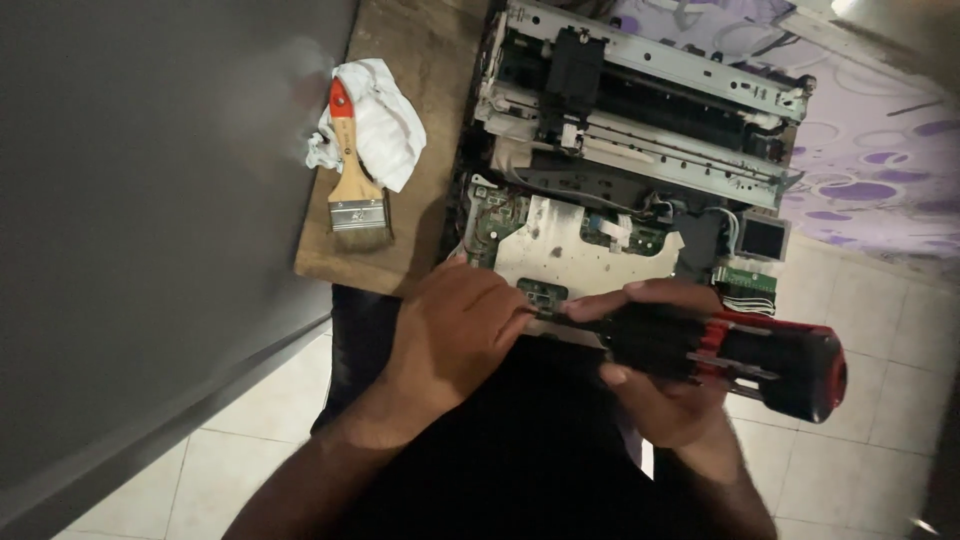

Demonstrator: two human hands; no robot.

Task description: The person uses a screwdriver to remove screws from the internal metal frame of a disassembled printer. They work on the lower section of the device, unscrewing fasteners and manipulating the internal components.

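An opened printer (pixel 640 120) with bare metal rails and a green circuit board (pixel 500 215) lies in front of me. My right hand (pixel 660 385) grips a thick black and red screwdriver (pixel 740 355), its shaft pointing left. The fingers of my left hand (pixel 455 330) pinch the shaft's tip at the printer's near edge, beside a small green board (pixel 543 294).
A wooden-handled paintbrush (pixel 352 185) lies on a crumpled white cloth (pixel 385 115) on a wooden board (pixel 420 60) to the left. A grey wall (pixel 150 200) stands further left. Pale floor tiles (pixel 880 330) and a purple patterned cloth (pixel 880 150) are on the right.
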